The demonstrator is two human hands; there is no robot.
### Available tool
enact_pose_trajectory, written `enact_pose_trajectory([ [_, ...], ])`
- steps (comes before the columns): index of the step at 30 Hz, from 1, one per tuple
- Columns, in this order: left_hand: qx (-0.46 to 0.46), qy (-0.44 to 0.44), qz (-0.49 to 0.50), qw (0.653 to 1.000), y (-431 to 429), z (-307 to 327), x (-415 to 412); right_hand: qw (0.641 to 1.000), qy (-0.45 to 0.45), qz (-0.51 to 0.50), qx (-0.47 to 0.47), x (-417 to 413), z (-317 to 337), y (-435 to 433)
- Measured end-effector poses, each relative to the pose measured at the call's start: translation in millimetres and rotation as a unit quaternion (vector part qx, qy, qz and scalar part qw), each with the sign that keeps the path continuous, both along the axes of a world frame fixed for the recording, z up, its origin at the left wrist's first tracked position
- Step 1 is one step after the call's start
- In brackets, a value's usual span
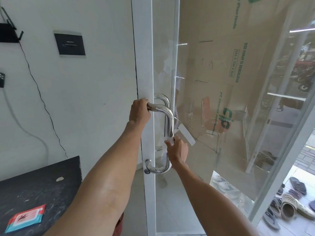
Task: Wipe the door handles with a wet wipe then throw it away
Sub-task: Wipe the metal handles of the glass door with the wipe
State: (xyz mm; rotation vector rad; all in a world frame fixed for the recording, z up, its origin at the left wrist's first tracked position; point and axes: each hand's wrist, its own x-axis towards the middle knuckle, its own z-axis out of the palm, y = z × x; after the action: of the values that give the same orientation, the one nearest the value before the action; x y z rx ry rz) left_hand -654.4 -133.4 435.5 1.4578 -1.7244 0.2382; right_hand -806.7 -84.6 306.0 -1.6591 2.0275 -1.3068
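A chrome D-shaped door handle [169, 120] is mounted on the white frame of a glass door [144, 65]. My left hand [139, 112] is closed around the handle's upper bend. My right hand [177, 149] presses a white wet wipe [169, 139] against the handle's vertical bar, about two thirds of the way down. A second chrome handle [162, 97] shows behind the glass on the other side. The lower bend of the handle [156, 169] sits just above a round keyhole.
A wet wipe packet [25, 218] lies on a black table [39, 188] at the lower left. Wall boxes and a trailing black cable are on the white wall to the left. Cardboard sheets lean behind the glass. Sandals and a rolled mat [289, 205] lie outside at the right.
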Motion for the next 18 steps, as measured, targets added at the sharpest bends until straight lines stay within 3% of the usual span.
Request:
enact_pose_trajectory([
  [10,-0.047,-0.006,-0.012,0.999,1.7,-7.5,2.6,0.988,-0.009,-0.019,-0.153,5.6,73.2,-14.8],
  [14,-0.057,0.001,-0.016,0.998,2.9,-9.6,2.4,0.990,-0.042,-0.022,-0.131,7.7,35.2,-10.8],
  [18,-0.061,0.004,-0.022,0.998,6.9,-9.3,1.7,0.998,-0.044,-0.026,-0.044,8.4,-13.9,2.4],
])
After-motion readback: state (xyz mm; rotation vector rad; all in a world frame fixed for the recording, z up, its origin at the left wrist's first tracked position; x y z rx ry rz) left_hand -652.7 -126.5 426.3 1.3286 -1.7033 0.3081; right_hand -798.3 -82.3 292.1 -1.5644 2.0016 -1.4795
